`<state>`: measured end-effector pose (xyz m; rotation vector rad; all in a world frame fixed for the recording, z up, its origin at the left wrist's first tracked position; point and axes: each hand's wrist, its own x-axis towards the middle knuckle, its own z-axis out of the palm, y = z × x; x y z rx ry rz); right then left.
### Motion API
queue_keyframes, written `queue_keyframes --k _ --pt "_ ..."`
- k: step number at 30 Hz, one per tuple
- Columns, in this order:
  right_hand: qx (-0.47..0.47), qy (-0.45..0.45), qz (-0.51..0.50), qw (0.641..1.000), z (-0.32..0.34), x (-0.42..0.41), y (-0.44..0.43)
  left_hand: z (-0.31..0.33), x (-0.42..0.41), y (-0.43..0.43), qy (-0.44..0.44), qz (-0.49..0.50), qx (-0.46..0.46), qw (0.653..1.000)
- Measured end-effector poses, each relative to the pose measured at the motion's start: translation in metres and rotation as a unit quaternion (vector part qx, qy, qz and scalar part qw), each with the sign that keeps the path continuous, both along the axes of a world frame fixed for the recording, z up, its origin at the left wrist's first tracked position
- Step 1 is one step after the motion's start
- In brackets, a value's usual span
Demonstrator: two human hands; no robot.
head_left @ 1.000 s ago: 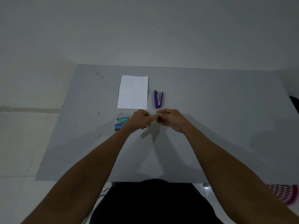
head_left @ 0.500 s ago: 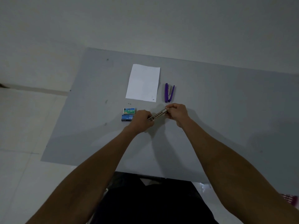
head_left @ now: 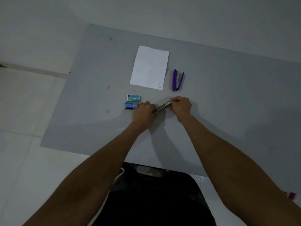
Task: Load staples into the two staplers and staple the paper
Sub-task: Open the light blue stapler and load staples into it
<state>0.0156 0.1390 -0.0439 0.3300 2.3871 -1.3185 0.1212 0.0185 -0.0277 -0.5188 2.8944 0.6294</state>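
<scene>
A small metal stapler (head_left: 162, 107) lies slanted between my two hands near the middle of the grey table (head_left: 228, 98). My left hand (head_left: 143, 114) grips its near end, and my right hand (head_left: 180, 106) pinches its far end with the fingertips. A purple stapler (head_left: 177, 80) lies swung open beyond my right hand, beside a white sheet of paper (head_left: 150, 67). Two staple boxes sit left of my left hand: a green one (head_left: 133, 98) and a blue one (head_left: 130, 105) partly hidden by my fingers.
Two loose specks, perhaps staples (head_left: 134, 90), lie between the paper and the green box. The table's left edge borders a pale tiled floor (head_left: 24, 111). A purple object (head_left: 289, 195) shows at the far right edge.
My hands have drawn apart along the metal stapler, which now shows stretched out between them. The view has shifted, so the table sits lower right in the picture.
</scene>
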Motion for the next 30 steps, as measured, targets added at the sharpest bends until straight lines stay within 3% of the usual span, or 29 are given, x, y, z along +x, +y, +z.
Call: queue_keyframes --k 5,9,13,18,24,30 --pt "0.041 -0.007 0.029 0.999 0.003 -0.003 -0.001 0.002 0.003 -0.003 -0.01 -0.007 0.01 1.0" --pt "0.126 0.039 0.027 0.991 0.018 -0.005 -0.006 0.008 0.005 -0.012 -0.009 -0.018 0.017 1.0" --pt "0.138 0.087 0.04 0.986 0.038 -0.009 -0.029 0.02 0.008 -0.032 -0.006 0.028 0.032 0.999" --pt "0.113 0.118 0.173 0.971 0.041 -0.004 -0.07 0.025 0.017 -0.064 -0.005 0.062 0.003 0.998" --pt "0.134 0.075 0.317 0.936 0.026 0.022 -0.097 0.017 0.033 -0.088 -0.024 0.126 0.018 0.992" --pt "0.145 0.03 0.32 0.936 0.019 0.037 -0.105 0.006 0.029 -0.084 -0.017 0.192 0.102 0.976"
